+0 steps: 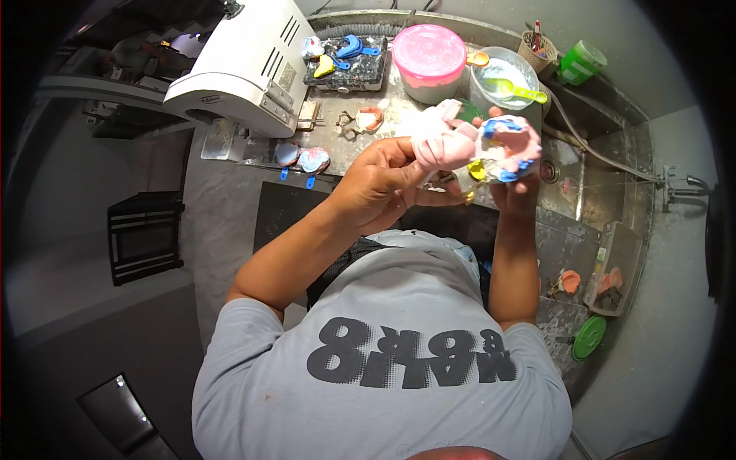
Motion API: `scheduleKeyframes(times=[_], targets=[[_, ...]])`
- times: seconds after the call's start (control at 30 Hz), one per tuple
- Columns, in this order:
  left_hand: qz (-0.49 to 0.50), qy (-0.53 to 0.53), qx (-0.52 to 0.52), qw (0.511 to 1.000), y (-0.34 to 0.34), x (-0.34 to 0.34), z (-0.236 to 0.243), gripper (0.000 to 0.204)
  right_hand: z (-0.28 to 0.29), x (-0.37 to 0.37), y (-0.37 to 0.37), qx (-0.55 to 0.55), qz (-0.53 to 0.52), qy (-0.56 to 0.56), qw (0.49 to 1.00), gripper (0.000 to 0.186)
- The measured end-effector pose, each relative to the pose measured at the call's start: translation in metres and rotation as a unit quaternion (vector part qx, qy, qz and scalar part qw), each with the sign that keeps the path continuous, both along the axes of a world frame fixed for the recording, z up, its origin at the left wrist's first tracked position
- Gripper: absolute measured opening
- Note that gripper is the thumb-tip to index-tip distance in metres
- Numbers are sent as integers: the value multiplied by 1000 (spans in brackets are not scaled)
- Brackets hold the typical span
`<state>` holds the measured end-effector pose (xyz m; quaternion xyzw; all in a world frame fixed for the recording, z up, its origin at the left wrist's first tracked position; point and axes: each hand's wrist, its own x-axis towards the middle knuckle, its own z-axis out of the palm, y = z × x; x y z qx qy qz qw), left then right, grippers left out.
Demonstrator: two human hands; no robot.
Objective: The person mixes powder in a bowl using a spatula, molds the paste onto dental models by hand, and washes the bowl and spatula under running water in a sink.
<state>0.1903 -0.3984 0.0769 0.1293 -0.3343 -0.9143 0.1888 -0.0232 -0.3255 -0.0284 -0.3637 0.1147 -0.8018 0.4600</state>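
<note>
My left hand (379, 184), fingers closed, grips a soft, folded pale-pink mass (443, 142) held up over the worktop. Just right of it, my right hand (515, 192) holds up a dental impression (515, 149) with pink and white material and blue parts. A yellow piece (475, 170) shows between the hands, beneath the pink mass; which fingers touch it I cannot make out. Some fingertips of my right hand show behind the impression, and the rest are hidden by it.
A white machine (238, 57), black block (345, 77) with impression trays, pink-lidded tub (429, 54) and bowl with green spoon (506, 88) line the back. Casts (368, 119) and blue-handled trays (310, 161) lie left. Right are a tap (686, 188), hose (583, 142) and plastic box (617, 253).
</note>
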Motion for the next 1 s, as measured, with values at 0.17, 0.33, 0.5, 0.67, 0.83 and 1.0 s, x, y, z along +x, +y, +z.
scheduleKeyframes(times=[0.17,0.33,0.5,0.67,0.83,1.0], targets=[[-40,20,-26,999,-8,-5,9,45,36,-2,8,18,-124,42,991,104],[-13,-86,-230,969,-40,-1,-11,24,70,-20,28,76,-206,232,948,101],[86,-49,-267,959,-58,2,-32,15,114,-28,33,141,-148,400,893,84],[106,-60,-282,952,-58,0,-45,21,145,-15,9,156,-144,649,731,66],[140,-81,-289,944,-53,-4,-48,23,156,-3,-8,135,-134,692,696,64],[125,-57,-267,954,-51,-6,-49,23,157,-1,-15,114,-112,729,665,64]])
